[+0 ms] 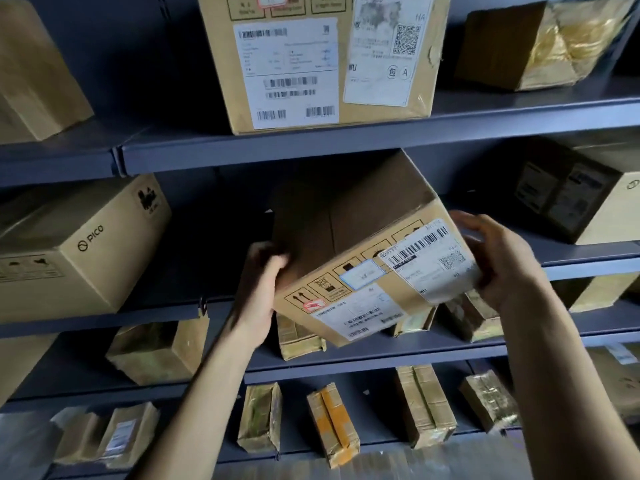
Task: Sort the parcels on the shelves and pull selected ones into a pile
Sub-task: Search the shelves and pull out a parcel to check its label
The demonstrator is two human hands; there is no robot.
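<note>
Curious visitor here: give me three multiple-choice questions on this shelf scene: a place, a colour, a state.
1. Where is the PICO box? A) top shelf B) left of the held box C) floor
2. What colour are the shelves? A) white B) red C) dark blue-grey
3. The held box is: A) tilted, in both hands B) lying flat C) torn open
Answers: B, it sits at left; C, all shelf edges are so; A, left hand and right hand grip its sides, one corner low.
</note>
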